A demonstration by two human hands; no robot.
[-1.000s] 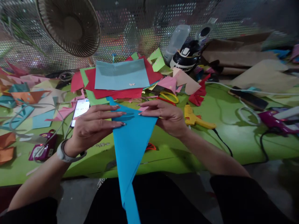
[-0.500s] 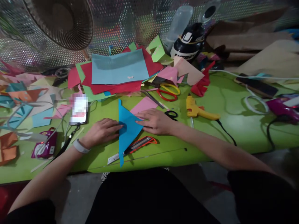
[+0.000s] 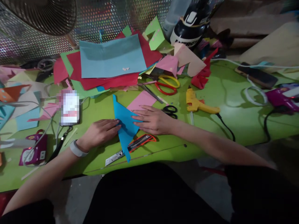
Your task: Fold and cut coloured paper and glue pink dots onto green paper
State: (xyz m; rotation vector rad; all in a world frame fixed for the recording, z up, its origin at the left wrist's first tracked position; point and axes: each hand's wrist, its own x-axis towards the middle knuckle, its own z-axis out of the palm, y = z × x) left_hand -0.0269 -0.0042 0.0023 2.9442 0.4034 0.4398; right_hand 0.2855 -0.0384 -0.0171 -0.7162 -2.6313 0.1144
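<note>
A folded bright blue paper (image 3: 127,124), roughly triangular with pointed ends, lies between my hands on the green table. At its left edge, my left hand (image 3: 102,132) touches the fold, fingers together with the fingertips on the paper. My right hand (image 3: 153,119) lies flat with fingers spread over the paper's right part, hiding its tip. An orange-edged utility knife (image 3: 141,142) lies partly under the paper's lower end, its silver end sticking out to the left. Behind the blue paper is a pink sheet (image 3: 142,100). Black-handled scissors (image 3: 170,110) sit just beyond my right wrist.
A yellow glue gun (image 3: 198,104) lies right of my hands. Red and yellow scissor handles (image 3: 167,85) and stacked coloured sheets (image 3: 112,59) are behind. A phone (image 3: 70,107), a purple device (image 3: 36,149) and cables occupy the left. A black bottle (image 3: 189,29) and fan (image 3: 46,15) stand farther back.
The blue paper has tilted, its lower end shifting right and its upper end left. My right fingers are spread wider on it. The camera view has shifted slightly.
</note>
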